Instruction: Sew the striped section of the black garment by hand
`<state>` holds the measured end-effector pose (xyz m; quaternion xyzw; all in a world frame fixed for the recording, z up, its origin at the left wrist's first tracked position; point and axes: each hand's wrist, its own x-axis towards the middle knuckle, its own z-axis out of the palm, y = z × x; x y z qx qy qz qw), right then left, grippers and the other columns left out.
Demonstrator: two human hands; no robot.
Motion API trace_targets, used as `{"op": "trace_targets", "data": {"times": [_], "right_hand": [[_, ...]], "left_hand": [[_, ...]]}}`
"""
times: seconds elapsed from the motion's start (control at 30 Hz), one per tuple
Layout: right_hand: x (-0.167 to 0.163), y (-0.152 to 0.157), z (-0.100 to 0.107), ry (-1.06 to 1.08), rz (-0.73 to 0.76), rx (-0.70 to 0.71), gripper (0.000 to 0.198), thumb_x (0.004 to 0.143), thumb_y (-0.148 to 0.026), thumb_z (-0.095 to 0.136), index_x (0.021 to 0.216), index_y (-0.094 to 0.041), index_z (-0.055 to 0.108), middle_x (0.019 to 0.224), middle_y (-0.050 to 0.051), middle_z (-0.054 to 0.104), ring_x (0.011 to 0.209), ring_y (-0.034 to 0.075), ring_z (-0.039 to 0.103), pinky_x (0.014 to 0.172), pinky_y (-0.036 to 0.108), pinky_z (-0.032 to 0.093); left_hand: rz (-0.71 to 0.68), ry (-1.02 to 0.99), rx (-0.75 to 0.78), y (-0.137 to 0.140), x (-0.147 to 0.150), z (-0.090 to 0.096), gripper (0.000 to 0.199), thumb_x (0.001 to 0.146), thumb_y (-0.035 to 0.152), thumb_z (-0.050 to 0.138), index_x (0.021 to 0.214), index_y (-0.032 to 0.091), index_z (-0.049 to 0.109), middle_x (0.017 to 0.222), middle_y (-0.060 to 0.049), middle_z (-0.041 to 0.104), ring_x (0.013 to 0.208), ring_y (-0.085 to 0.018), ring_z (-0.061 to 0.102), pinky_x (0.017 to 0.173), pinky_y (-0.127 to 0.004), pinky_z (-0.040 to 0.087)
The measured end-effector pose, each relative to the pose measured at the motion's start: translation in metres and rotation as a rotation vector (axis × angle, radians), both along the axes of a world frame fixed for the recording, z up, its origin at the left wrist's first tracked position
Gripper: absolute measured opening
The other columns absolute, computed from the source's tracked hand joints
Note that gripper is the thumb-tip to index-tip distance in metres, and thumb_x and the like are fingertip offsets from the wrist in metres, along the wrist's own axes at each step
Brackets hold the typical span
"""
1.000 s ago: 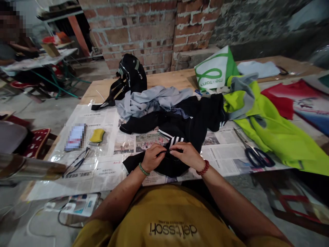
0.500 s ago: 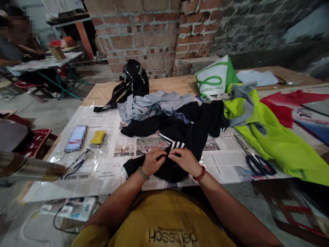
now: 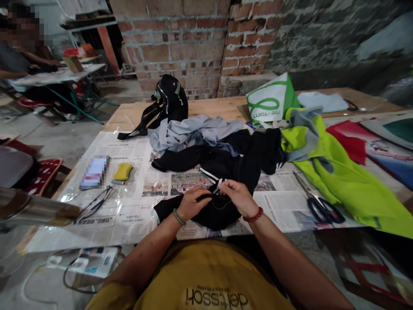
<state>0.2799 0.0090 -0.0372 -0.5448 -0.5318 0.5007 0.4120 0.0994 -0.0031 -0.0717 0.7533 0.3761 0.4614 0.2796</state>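
Observation:
A black garment (image 3: 222,215) with white stripes lies bunched on the newspaper in front of me. My left hand (image 3: 193,202) is closed, thumb and fingers pinching a fold of it. Just right of it and slightly higher, my right hand (image 3: 238,196) is closed in a pinch beside the white stripes. A thin, light thread (image 3: 226,206) curves below the right fingers towards the fold. Any needle in those fingertips is too small to make out. Large dark-handled scissors (image 3: 319,206) lie open-bladed to the right.
Grey cloth (image 3: 196,131) and a black bag (image 3: 172,101) lie behind the garment. A neon-yellow garment (image 3: 351,185) covers the right side. At left are a phone (image 3: 94,172), a yellow sponge (image 3: 122,171) and a metal cylinder (image 3: 32,209). A person (image 3: 19,51) sits at another table.
My right hand has risen a little and drawn away from the left, over the white stripes. A thread loop now shows between them. My left hand still pinches the fold.

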Motion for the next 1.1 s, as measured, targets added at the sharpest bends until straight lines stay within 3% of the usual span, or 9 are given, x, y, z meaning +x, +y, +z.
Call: {"op": "trace_targets", "data": {"times": [0.23,0.47,0.83,0.97,1.1], "right_hand": [[-0.017,-0.007,0.006,-0.022,0.027,0.043,0.020,0.069,-0.036,0.062,0.067,-0.017,0.062,0.060,-0.002,0.059,0.058,0.010,0.052,0.059,0.023,0.042],[-0.022,-0.008,0.001,-0.089,0.105,0.125,0.019,0.074,-0.036,0.056,0.077,-0.019,0.066,0.078,0.000,0.067,0.075,0.014,0.059,0.073,0.027,0.045],[-0.034,0.002,-0.003,0.114,-0.021,0.047,0.019,0.073,-0.036,0.055,0.066,-0.018,0.055,0.060,-0.002,0.055,0.059,0.010,0.050,0.062,0.024,0.042],[-0.032,0.003,-0.003,0.060,0.020,0.095,0.016,0.072,-0.034,0.058,0.071,-0.017,0.059,0.064,-0.003,0.056,0.062,0.010,0.050,0.063,0.023,0.040],[-0.030,0.013,0.000,0.089,0.112,0.042,0.016,0.065,-0.032,0.063,0.070,-0.018,0.059,0.063,-0.004,0.056,0.059,0.008,0.047,0.059,0.022,0.039]], "left_hand": [[0.032,-0.048,0.031,0.000,0.000,-0.006,0.011,0.080,0.025,0.061,0.085,0.018,0.069,0.074,-0.004,0.066,0.070,-0.013,0.060,0.066,-0.026,0.050],[0.059,-0.051,0.040,0.001,-0.001,-0.005,0.011,0.078,0.027,0.063,0.078,0.017,0.068,0.068,-0.003,0.064,0.065,-0.012,0.058,0.062,-0.025,0.049],[0.000,-0.102,-0.103,0.005,-0.004,0.001,0.014,0.078,0.028,0.063,0.073,0.015,0.068,0.066,-0.002,0.061,0.062,-0.011,0.056,0.062,-0.025,0.046],[0.010,-0.131,-0.121,0.004,-0.004,-0.001,0.011,0.080,0.021,0.058,0.080,0.015,0.067,0.074,-0.003,0.065,0.069,-0.013,0.059,0.067,-0.026,0.047],[0.099,-0.133,-0.203,0.006,-0.001,0.000,0.011,0.078,0.021,0.058,0.080,0.017,0.068,0.075,-0.003,0.065,0.073,-0.014,0.059,0.073,-0.027,0.046]]}}
